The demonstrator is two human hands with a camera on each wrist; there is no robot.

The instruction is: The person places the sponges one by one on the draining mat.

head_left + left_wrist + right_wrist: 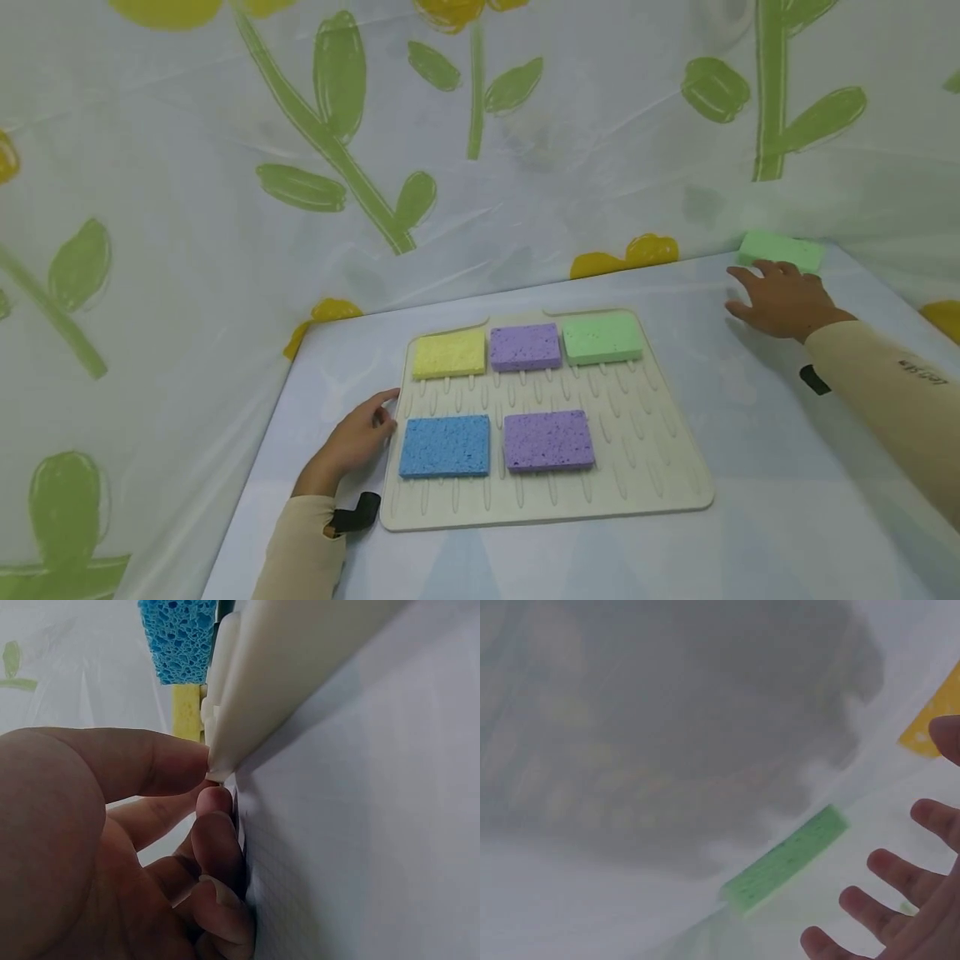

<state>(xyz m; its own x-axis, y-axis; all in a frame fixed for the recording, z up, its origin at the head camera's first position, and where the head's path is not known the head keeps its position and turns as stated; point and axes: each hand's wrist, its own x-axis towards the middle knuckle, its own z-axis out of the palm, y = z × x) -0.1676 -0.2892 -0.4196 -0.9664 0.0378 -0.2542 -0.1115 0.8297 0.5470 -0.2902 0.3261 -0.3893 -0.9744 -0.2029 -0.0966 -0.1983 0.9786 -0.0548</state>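
Observation:
A cream ridged drying mat (pixel 652 467) lies on the table with several sponges on it. Its back row holds a yellow sponge (pixel 449 354), a purple sponge (pixel 525 347) and a green sponge (pixel 602 337). In front are a blue sponge (pixel 445 447) and a second purple sponge (pixel 548 440). My left hand (pixel 362 433) pinches the mat's left edge; the left wrist view shows the thumb right at the rim, other fingers curled below. My right hand (pixel 783 300) hovers with fingers spread, just short of another green sponge (pixel 780 250) at the table's far right corner.
A white cloth with printed flowers (pixel 337 150) hangs behind and beside the table (pixel 765 467). Table surface stretches between the mat and my right arm. A dark wrist strap (pixel 356 514) sits on my left wrist.

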